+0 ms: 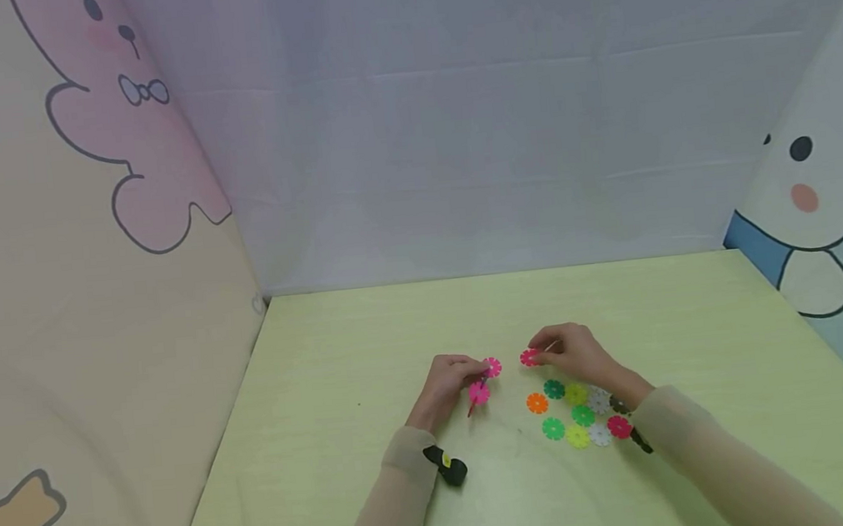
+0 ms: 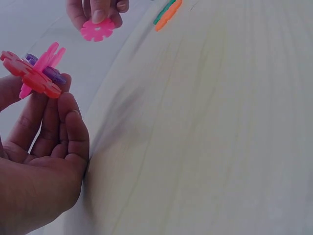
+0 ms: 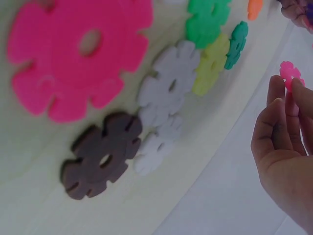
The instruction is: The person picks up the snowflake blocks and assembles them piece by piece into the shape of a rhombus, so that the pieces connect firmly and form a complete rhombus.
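My left hand (image 1: 447,386) pinches a small cluster of notched plastic snowflake discs (image 1: 480,393). Up close in the left wrist view, a red disc (image 2: 32,76), a pink disc (image 2: 45,59) and a purple disc (image 2: 55,75) are slotted together at angles, with fingertips on their lower side. Across a short gap to the right, my right hand (image 1: 572,353) holds a single pink snowflake disc (image 1: 528,358) between thumb and fingers. That same loose disc (image 2: 98,32) shows its notched edge toward the cluster. Both hands are raised over the table.
Loose discs lie flat near my right forearm on the pale table (image 1: 331,438): an orange disc (image 1: 537,403), a brown disc (image 3: 102,156), a white disc (image 3: 168,83), a pinkish-red disc (image 1: 620,427), and several green and yellow ones. A grey-white curtain (image 1: 488,165) hangs behind the table.
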`<state>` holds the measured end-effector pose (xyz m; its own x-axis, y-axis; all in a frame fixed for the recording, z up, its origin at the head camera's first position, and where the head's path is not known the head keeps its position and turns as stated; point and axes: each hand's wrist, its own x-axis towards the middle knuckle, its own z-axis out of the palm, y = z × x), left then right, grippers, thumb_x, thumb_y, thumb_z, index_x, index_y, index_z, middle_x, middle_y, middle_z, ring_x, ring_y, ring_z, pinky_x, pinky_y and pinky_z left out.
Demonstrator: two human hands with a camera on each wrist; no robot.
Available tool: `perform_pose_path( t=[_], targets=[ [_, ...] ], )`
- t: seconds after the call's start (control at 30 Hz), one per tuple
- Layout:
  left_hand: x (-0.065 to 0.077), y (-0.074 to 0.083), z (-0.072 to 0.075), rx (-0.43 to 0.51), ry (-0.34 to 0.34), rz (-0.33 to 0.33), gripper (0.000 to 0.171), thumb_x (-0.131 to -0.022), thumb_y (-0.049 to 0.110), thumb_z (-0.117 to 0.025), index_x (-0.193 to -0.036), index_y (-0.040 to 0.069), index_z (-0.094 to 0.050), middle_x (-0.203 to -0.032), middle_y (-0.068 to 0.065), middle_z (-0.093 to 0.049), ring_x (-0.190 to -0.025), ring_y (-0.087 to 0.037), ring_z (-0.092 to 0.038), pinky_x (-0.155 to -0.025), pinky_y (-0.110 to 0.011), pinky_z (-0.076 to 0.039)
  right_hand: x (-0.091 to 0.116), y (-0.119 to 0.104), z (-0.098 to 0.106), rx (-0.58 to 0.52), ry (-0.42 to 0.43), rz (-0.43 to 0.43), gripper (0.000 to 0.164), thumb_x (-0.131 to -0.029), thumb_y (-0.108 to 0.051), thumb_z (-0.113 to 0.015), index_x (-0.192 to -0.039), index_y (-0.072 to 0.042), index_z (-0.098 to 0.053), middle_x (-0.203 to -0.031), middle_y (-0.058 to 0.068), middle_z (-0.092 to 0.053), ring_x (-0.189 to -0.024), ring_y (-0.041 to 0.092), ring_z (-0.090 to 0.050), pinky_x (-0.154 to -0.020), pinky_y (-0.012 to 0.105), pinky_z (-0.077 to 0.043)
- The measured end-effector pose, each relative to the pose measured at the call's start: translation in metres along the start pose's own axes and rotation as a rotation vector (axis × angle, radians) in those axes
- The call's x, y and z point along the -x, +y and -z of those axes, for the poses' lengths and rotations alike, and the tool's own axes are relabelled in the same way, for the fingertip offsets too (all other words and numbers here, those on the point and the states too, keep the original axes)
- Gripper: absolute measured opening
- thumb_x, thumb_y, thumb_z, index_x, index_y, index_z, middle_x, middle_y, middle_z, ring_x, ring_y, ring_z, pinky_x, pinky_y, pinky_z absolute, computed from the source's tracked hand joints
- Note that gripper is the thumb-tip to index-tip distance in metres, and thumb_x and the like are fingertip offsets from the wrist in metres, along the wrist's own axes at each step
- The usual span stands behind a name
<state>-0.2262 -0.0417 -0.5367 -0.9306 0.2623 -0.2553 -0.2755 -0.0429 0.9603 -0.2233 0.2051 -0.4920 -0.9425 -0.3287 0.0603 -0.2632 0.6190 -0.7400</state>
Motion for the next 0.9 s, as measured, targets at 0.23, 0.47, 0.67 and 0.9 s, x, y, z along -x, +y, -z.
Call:
perform_pose_path(
  t=[0.23, 0.47, 0.67, 0.9],
  targets=[
    [-0.001, 0.000, 0.000, -0.007, 0.006, -0.001, 0.018, -0.081, 0.017, -0.076, -0.083, 0.000, -0.075, -0.079, -0.012, -0.070, -0.068, -0.017, -0.060, -0.062, -0.026, -0.048, -0.003, -0.005, -0.009, -0.059, 0.011, 0.051, 0.009, -0.083, -0.011, -0.075, -0.092, -0.010, -0.072, -0.086, -0.004, -0.068, -0.077, 0.014, -0.064, -0.072, 0.030, -0.053],
    [-0.002, 0.000, 0.000, 0.001, 0.007, -0.013, 0.019, -0.080, 0.017, -0.077, -0.082, -0.002, -0.075, -0.077, -0.011, -0.069, -0.068, -0.016, -0.059, -0.064, -0.026, -0.048, -0.004, -0.016, -0.018, -0.082, 0.013, 0.067, 0.007, -0.083, -0.009, -0.075, -0.088, -0.011, -0.070, -0.085, -0.004, -0.068, -0.077, 0.014, -0.065, -0.072, 0.029, -0.053],
    [-0.003, -0.002, -0.001, -0.001, 0.007, -0.012, 0.018, -0.079, 0.016, -0.077, -0.081, -0.001, -0.075, -0.077, -0.011, -0.068, -0.066, -0.016, -0.058, -0.064, -0.026, -0.048, -0.005, -0.016, -0.022, -0.065, 0.015, 0.077, 0.007, -0.083, -0.010, -0.075, -0.086, -0.013, -0.070, -0.084, -0.005, -0.068, -0.077, 0.012, -0.065, -0.072, 0.029, -0.053],
    [-0.004, -0.002, 0.000, -0.011, -0.002, -0.016, 0.017, -0.079, 0.017, -0.077, -0.081, 0.000, -0.075, -0.076, -0.012, -0.069, -0.066, -0.016, -0.058, -0.062, -0.026, -0.048, -0.005, -0.015, -0.026, -0.066, 0.026, 0.085, 0.006, -0.083, -0.010, -0.075, -0.086, -0.013, -0.070, -0.084, -0.005, -0.068, -0.076, 0.011, -0.065, -0.072, 0.028, -0.053]
  ],
)
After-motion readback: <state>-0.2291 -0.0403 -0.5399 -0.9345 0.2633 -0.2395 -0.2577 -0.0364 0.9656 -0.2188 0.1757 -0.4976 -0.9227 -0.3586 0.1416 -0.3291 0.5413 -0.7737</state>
